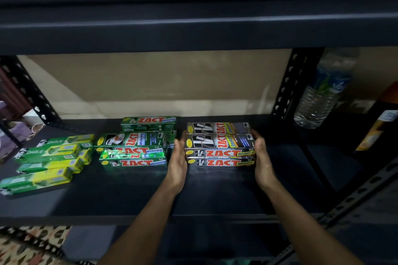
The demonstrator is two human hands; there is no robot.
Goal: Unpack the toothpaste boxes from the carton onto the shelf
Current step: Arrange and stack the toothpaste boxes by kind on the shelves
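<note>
Reaching into the dark shelf (215,191) from the head view, both bare arms stretch forward. The left hand (178,161) and right hand (261,157) stand well apart, palms facing each other, fingers flat and pressed against the two short ends of the silver boxes (219,148), so the stack is clamped between them. That stack of ZACT Smokers toothpaste sits on the shelf board between the hands: two boxes show their front faces, one on top of the other, and two more lie behind them.

Just beyond the left hand, touching or nearly touching its back, is a pile of green boxes (133,150) marked ZACT Whitening, several stacked, with one more lying farther back than the fingertips. Farther out on the left-hand side, well apart from the hands, lies a loose, slanting heap of Darlie boxes (49,161) in green and yellow.

Out past the right hand, behind a perforated black upright (290,84), a clear water bottle (323,92) with a blue and green label leans. Farther right, an orange and black package (379,122) is too blurred to identify.

Above the hands runs the dark edge of the next shelf level, with a beige wall (150,79) behind. Below the forearms, at the left, a patterned mat (25,245) covers the floor.
</note>
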